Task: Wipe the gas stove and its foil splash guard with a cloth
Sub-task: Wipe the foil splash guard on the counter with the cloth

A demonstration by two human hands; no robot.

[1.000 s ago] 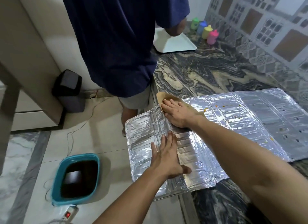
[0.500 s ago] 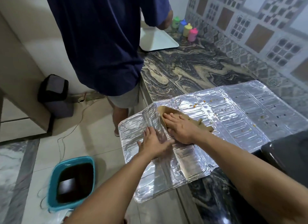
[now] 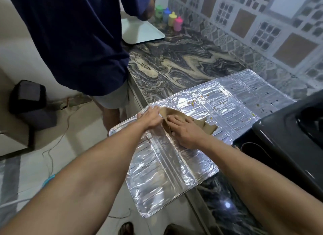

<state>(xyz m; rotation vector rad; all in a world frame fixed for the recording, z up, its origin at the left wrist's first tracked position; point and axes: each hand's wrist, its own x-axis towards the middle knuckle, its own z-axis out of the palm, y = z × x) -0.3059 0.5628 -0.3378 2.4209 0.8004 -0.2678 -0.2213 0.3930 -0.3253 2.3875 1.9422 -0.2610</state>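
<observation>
Foil splash guard flat, lengthwise across counter edge; both hands open-palmed, right hand on cloth, left hand on foil.

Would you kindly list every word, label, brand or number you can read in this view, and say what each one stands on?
There is no readable text.
Four coloured bottles: any labels are too small and blurred to read.
Foil splash guard: only embossed ridges and food specks, no print.
Cloth under the right hand: plain.
Stove: no marking shows on the part in view.
Wall tiles: patterns only.
</observation>
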